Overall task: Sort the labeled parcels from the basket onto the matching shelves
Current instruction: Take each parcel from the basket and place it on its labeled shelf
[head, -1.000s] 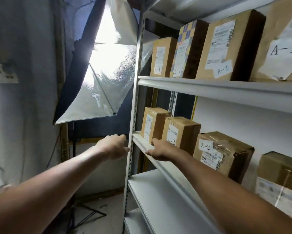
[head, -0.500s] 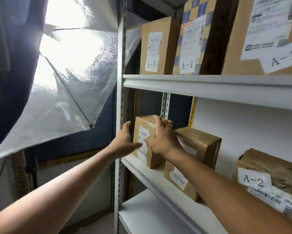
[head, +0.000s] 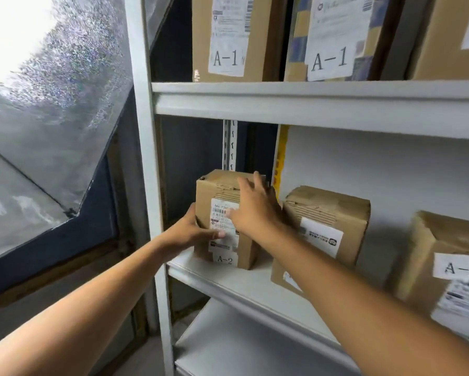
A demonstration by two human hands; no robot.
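Note:
A small brown cardboard parcel (head: 223,191) labeled A-2 stands upright at the left end of the middle shelf (head: 227,283). My left hand (head: 192,232) grips its left front edge, thumb across the label. My right hand (head: 255,210) presses on its front and right side, fingers spread over the top corner. A second brown parcel (head: 328,213) leans just to the right, partly behind my right forearm. A third parcel (head: 450,267) marked A-2 stands at the far right.
The upper shelf (head: 309,104) carries parcels labeled A-1 (head: 227,36), (head: 331,36). A white shelf upright (head: 146,158) stands left of the parcel. A silver reflective umbrella (head: 51,104) fills the left side. A lower shelf (head: 241,343) lies below.
The view has moved closer to the shelf. Both hands went from reaching toward the shelf edge to closing on the leftmost A-2 parcel, the left at its side, the right on its front.

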